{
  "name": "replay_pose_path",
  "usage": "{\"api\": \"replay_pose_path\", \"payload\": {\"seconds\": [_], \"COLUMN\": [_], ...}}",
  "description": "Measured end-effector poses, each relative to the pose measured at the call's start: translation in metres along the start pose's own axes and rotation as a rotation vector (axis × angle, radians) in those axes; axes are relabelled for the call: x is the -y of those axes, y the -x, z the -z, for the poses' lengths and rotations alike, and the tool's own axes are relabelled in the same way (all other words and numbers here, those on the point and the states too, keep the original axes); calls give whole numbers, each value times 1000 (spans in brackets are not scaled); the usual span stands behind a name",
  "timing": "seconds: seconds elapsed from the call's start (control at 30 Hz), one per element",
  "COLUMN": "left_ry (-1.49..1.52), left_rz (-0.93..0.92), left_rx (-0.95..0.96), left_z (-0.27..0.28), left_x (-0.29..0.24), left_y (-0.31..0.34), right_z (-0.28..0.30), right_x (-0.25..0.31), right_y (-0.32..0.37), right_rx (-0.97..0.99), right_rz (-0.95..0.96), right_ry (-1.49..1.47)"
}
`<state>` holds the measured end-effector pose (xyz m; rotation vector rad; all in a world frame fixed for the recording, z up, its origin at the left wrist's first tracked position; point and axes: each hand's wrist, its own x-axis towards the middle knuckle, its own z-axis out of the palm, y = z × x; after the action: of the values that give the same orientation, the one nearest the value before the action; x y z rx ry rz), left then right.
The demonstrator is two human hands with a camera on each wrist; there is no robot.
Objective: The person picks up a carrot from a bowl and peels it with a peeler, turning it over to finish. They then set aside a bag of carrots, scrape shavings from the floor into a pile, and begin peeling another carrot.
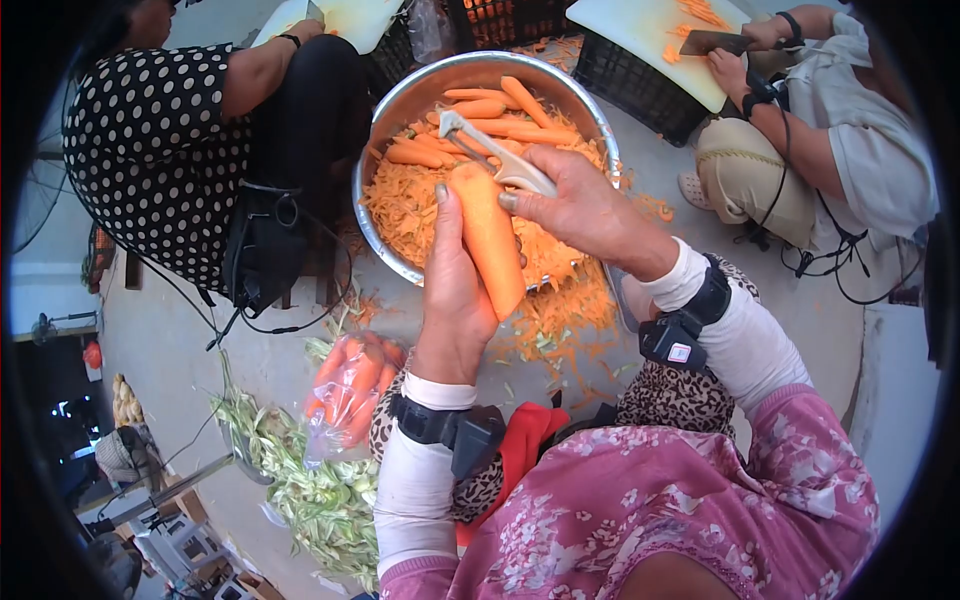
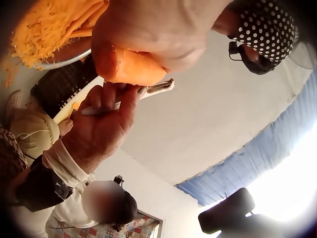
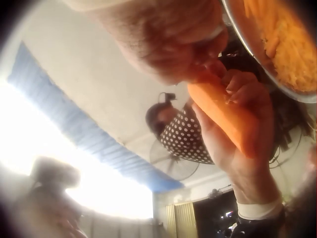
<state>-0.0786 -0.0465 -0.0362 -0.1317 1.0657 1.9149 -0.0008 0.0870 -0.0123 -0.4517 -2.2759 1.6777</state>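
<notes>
Head view — left hand (image 1: 455, 290) grips a carrot (image 1: 488, 238), right hand (image 1: 575, 205) grips a peeler (image 1: 495, 155) — above the bowl (image 1: 400, 100).

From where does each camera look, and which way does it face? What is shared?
Head: on the head, facing down at the left hand gripping a carrot, right hand with peeler, over the steel bowl; both sleeves show.
Left wrist: at that wrist, facing up; own hand close.
Right wrist: likewise upward; own hand, bowl rim.
Shared: all three show the carrot and both hands.
</notes>
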Motion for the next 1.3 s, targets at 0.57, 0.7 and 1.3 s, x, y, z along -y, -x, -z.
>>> {"api": "replay_pose_path", "payload": {"seconds": [0.57,0.7,1.3], "left_ry": [110,132,132], "left_rz": [-2,20,15], "left_rx": [-88,-124,-88], "left_z": [-11,-18,-18], "left_x": [9,12,21], "left_y": [-2,-2,-13], "right_z": [-28,-28,-24], "right_x": [-14,-16,-15], "right_y": [7,8,8], "right_rx": [8,16,0], "right_rz": [47,33,99], "right_ry": [229,254,276]}}
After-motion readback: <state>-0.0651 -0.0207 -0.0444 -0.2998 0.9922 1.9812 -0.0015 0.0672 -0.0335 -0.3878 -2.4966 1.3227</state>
